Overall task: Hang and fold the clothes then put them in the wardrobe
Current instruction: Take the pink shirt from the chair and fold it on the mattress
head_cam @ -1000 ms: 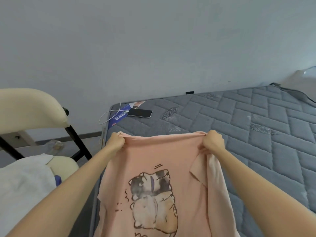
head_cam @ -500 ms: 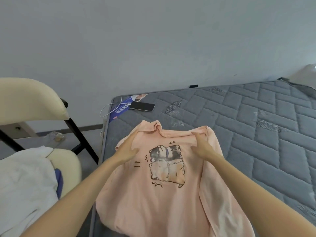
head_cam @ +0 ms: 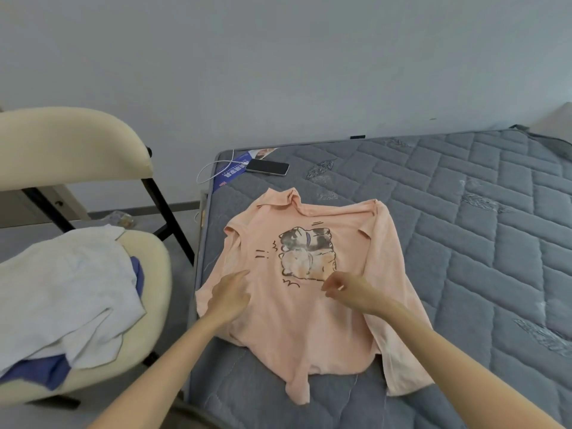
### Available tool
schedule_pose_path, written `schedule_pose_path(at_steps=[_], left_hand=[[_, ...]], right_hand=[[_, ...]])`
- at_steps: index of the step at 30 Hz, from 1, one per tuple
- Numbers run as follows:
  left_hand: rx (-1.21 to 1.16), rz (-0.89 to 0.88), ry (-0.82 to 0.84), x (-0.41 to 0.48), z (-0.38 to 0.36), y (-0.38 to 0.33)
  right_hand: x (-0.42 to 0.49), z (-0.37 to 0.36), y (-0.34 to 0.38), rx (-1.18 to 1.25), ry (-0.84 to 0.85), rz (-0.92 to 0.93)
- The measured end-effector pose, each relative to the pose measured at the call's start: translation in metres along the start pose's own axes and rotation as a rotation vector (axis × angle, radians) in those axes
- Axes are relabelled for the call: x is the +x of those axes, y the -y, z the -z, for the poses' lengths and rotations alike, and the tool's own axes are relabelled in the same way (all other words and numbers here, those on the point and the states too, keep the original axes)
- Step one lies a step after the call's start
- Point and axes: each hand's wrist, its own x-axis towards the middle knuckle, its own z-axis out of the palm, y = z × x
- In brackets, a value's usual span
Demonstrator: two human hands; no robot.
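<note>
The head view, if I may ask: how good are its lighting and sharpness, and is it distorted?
Head view: soft, even light, no glare; the left hand and right hand are slightly motion-blurred while the pink shirt is fairly sharp; wide-angle distortion bows the mattress edge and chair back.

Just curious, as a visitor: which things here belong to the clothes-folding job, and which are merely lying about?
Job: pink long-sleeved cartoon-print shirt; white and blue clothes heaped on the cream chair; left hand; right hand.
Lying about: black phone; white charging cable; blue printed leaflet.
</note>
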Motion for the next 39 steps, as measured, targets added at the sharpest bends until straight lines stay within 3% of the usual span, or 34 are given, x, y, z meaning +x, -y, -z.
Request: schedule_pose_path(at_steps=[4,9,11,13,15,17,21,23,26,29,36,39], left_hand=[[-0.084,0.224,0.024,-0.034,-0.013,0.016],[-0.259,0.281,-0.096,-0.067,-0.027,0.028],[-0.502,0.248,-0.182,-0.075,-0.031,0.031],[-0.830,0.323,-0.248,-0.080,-0.032,0.035],[-1.143,0.468,-0.227,-0.080,-0.033,0.039],[-1.276,0.524,-0.135,-0.080,-0.039,0.041],[-1.281,0.483,-0.058,-0.083,-0.046,0.037],[-1.276,0.421,-0.033,-0.083,-0.045,0.037],[-1.219,0.365,-0.071,-0.085,-0.040,0.038],[-1.040,0.376,-0.148,-0.089,-0.032,0.043],[-0.817,0.354,-0.201,-0.101,-0.028,0.058],[-0.631,0.242,-0.186,-0.108,-0.026,0.063]], right_hand=[[-0.034,-0.033,0.006,-0.102,0.170,0.111],[-0.062,-0.069,0.017,-0.202,0.254,0.268],[-0.069,-0.084,0.019,-0.300,0.248,0.325],[-0.072,-0.096,0.018,-0.560,0.159,0.440],[-0.076,-0.105,0.017,-0.724,0.076,0.537],[-0.081,-0.109,0.020,-0.790,-0.010,0.639],[-0.085,-0.110,0.016,-0.767,-0.099,0.664],[-0.087,-0.108,0.012,-0.611,-0.044,0.547],[-0.095,-0.103,0.002,-0.244,-0.110,0.346],[-0.104,-0.098,0.000,-0.069,-0.129,0.285],[-0.109,-0.108,0.005,-0.259,-0.127,0.374],[-0.108,-0.115,0.003,-0.342,-0.146,0.403]])
